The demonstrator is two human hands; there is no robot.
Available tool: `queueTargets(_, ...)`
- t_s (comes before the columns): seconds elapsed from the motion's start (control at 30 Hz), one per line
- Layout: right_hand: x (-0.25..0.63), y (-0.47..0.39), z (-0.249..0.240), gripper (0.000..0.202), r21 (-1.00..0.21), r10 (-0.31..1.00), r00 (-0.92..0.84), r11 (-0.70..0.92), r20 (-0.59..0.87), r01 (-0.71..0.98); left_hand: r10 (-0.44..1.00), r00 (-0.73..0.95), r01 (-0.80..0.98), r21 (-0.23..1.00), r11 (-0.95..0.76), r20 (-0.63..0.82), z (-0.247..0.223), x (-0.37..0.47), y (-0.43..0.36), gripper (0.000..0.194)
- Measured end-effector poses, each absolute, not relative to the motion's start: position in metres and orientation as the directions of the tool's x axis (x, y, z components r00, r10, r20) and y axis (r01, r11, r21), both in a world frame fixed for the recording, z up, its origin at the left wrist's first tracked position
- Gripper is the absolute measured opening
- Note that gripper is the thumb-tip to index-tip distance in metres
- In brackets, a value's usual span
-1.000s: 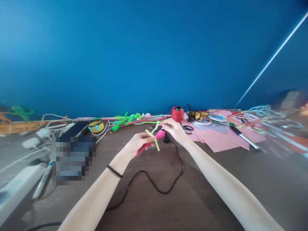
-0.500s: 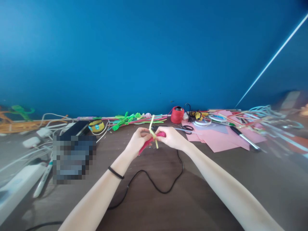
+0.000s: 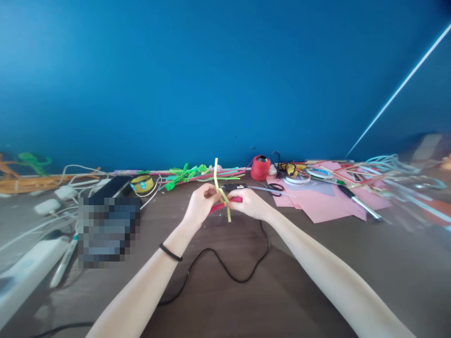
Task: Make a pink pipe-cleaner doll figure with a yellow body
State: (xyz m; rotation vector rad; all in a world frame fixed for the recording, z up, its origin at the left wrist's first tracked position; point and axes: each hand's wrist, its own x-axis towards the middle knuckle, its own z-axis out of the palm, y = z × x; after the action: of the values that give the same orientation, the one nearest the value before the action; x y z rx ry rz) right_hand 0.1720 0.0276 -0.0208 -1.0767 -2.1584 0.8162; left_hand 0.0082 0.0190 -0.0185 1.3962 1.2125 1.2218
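Observation:
My left hand is closed in a pinch at the bend of a thin yellow strip, which sticks up above my fingers and hangs down between the hands. Across it runs a pink-red strip, partly hidden by my fingers. My right hand pinches this pink-red strip close to where the two cross, and one end of it shows over the hand. Both hands are held close together above the table. Whether the strips are wound or only laid across each other is too small to tell.
Behind my hands lie green pipe cleaners, a black glue gun and scissors. A red thread spool stands near the wall. Pink paper lies right; a power strip sits left. A black cable crosses the table.
The yellow strip's upper end has swung up and left and now stands more upright. My left fingers have shifted slightly up, and less of the pink-red strip shows beneath them.

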Motion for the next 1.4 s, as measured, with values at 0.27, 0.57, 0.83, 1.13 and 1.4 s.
queueTargets(0.27, 0.173, 0.035, -0.032, 0.017, -0.856, 0.902, -0.413, 0.309, 0.125, 0.415, 0.962, 0.063, 0.184, 0.944, -0.272, 0.265, -0.008, 0.014, 0.008, 0.005)
queueTargets(0.57, 0.174, 0.039, -0.032, 0.02, -0.987, 0.967, -0.245, 0.107, 0.076, 0.118, 0.982, 0.129, -0.07, 0.989, -0.131, 0.139, -0.018, 0.028, 0.002, 0.013)
queueTargets(0.83, 0.176, 0.044, -0.034, 0.023, -0.982, 0.965, -0.25, 0.035, 0.082, -0.187, 0.981, 0.135, -0.539, 0.821, 0.189, -0.137, -0.027, 0.022, 0.016, 0.004)
queueTargets(1.13, 0.172, 0.032, -0.024, 0.019, -0.982, 0.894, -0.433, 0.039, 0.117, -0.184, 0.94, 0.229, -0.49, 0.804, 0.337, -0.253, -0.048, 0.017, 0.023, 0.008)
queueTargets(1.4, 0.172, 0.023, -0.019, 0.021, -0.987, 0.806, -0.587, 0.147, 0.079, 0.068, 0.979, 0.197, -0.19, 0.978, 0.085, -0.047, -0.036, 0.002, 0.03, 0.025)
